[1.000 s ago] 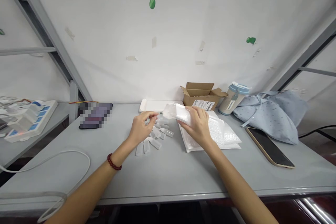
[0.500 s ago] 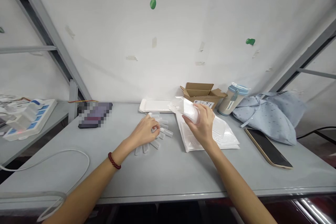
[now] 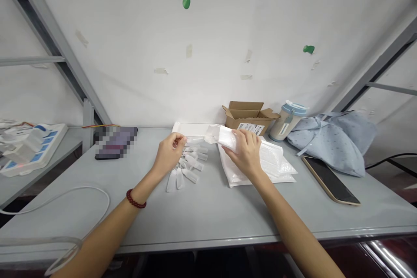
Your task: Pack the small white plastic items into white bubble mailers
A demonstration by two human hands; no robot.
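"First, what carries the work?"

"The wall stands at the rear. In front of it, the grey desk supports the padded envelopes, the cardboard carton behind them, and the white tray to the carton's left."

"How are the hands set?"

"The right hand and the left hand are both engaged. The right wraps around the white packet, above the envelopes, with the packet's loose end directed left. The left is narrowed to a fingertip pinch on one clear piece."

"Where is that piece located?"

"Between the hands, above the desk and roughly level, its free end at the packet's loose end. Contact or insertion cannot be told. The other pieces lie fanned on the desk beside the left hand."

"Which step is in hand?"

"By judgement, bringing piece and packet end together."

"What does the next move call for?"

"Probably a steady packet, a light pinch and careful alignment; the thin-looking film may fold or catch."
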